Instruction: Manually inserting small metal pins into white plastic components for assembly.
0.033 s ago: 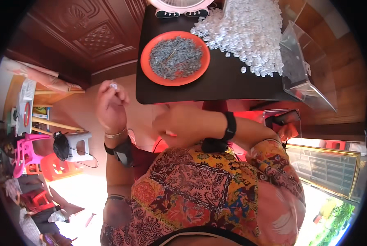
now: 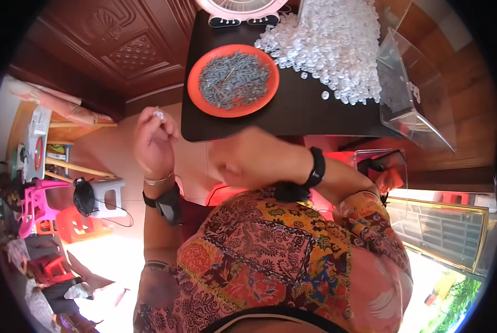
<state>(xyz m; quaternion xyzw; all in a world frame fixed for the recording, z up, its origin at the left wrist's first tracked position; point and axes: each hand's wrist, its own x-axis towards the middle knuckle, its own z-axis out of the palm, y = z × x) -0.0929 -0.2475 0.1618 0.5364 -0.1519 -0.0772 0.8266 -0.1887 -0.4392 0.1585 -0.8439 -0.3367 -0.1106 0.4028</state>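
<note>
My left hand (image 2: 156, 145) is raised off the table's front left corner, palm side showing. Its thumb and fingertips pinch a small clear-white plastic piece (image 2: 158, 115). My right hand (image 2: 251, 158) is in front of the table's near edge, before my body, with its fingers curled and blurred by motion. Whatever it may hold is hidden. On the table, nearest to both hands, an orange-red round plate (image 2: 194, 94) carries a heap of thin grey pieces (image 2: 232, 80). Right of it lies a large pile of small clear-white plastic pieces (image 2: 331, 53).
The dark table (image 2: 298, 114) has a pink fan base (image 2: 243, 16) at its far edge. A clear plastic box (image 2: 404, 100) stands at the right end. Stools, one grey (image 2: 112, 197) and one pink (image 2: 35, 208), are at the left. A carved wooden door (image 2: 121, 41) rises behind.
My right hand has shifted slightly right and its wrist has turned. My left hand moved a little to the right, still pinching the white piece. The table shifted slightly left in view.
</note>
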